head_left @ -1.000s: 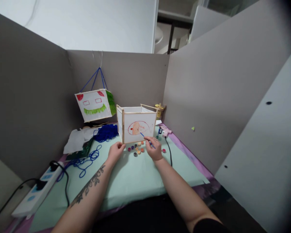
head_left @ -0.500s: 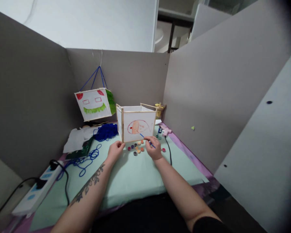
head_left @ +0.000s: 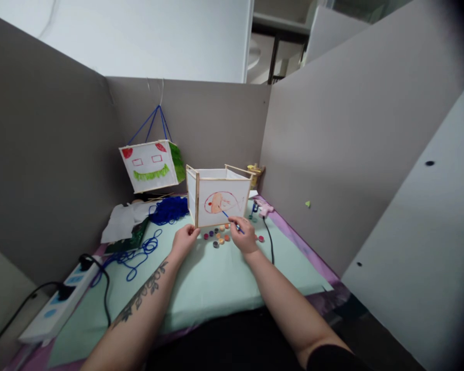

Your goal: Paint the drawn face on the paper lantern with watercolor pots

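A box-shaped paper lantern (head_left: 232,188) with thin wooden sticks at its edges stands tilted before me. On its front panel is a fish outline, partly painted orange, with a red eye. My left hand (head_left: 184,239) is closed on the lantern's lower left corner. In my right hand (head_left: 244,238) is a thin blue paintbrush (head_left: 226,215), its tip at the orange patch of the fish. Below the lantern, between my hands, lie several small paint pots (head_left: 218,236) in orange, purple, red and dark colours. One red pot (head_left: 261,239) sits right of my right hand.
A finished-looking lantern (head_left: 150,167) hangs by blue cords at the back left. Blue yarn (head_left: 169,210), white paper (head_left: 119,222) and a power strip (head_left: 60,299) lie on the left. A pink glue gun (head_left: 266,209) with a black cable lies at right. Grey partitions (head_left: 332,149) enclose the table.
The brush tip has shifted slightly left and up on the fish, with my right hand following. The lantern has moved a touch to the right. My left hand stays at its corner.
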Action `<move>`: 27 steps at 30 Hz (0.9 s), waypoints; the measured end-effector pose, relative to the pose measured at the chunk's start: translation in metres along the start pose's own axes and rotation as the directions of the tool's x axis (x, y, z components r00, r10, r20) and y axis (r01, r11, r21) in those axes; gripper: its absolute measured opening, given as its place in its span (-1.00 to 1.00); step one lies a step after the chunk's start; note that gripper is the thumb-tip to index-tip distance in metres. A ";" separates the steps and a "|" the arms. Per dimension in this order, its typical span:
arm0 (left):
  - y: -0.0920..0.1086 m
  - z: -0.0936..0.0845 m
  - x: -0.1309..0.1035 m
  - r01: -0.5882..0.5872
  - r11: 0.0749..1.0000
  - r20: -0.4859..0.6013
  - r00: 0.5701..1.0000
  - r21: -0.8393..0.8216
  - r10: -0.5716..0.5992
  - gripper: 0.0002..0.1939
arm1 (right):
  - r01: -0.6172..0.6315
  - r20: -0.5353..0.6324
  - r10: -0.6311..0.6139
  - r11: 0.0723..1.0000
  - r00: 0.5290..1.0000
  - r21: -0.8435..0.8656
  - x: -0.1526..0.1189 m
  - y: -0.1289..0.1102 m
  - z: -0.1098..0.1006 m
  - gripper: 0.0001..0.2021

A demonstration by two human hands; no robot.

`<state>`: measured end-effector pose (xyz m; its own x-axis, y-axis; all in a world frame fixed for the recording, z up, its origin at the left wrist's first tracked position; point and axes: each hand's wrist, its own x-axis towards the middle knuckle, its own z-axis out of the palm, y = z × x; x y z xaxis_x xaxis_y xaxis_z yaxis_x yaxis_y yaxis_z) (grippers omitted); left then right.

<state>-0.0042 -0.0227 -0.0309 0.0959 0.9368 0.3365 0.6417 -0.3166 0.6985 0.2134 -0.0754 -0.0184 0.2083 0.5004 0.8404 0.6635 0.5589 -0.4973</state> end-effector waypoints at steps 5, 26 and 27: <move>0.000 0.001 0.000 -0.001 1.000 0.004 1.000 -0.017 0.001 -0.74 | 0.041 -0.031 -0.041 0.999 0.999 0.001 0.000 0.000 0.000 -0.80; 0.012 -0.017 -0.009 -0.018 0.920 0.009 1.000 0.393 0.016 -0.78 | -0.181 0.062 0.171 0.940 0.983 0.290 -0.004 -0.005 -0.016 -0.69; 0.015 -0.015 -0.011 -0.069 0.929 0.057 0.997 0.364 0.051 -0.80 | -0.208 0.045 0.204 0.931 0.978 0.300 -0.005 -0.002 -0.017 -0.67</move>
<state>-0.0070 -0.0404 -0.0142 0.1719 0.9264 0.3351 0.8666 -0.3039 0.3957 0.2229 -0.0907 -0.0181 0.3063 0.6333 0.7107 0.3592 0.6145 -0.7024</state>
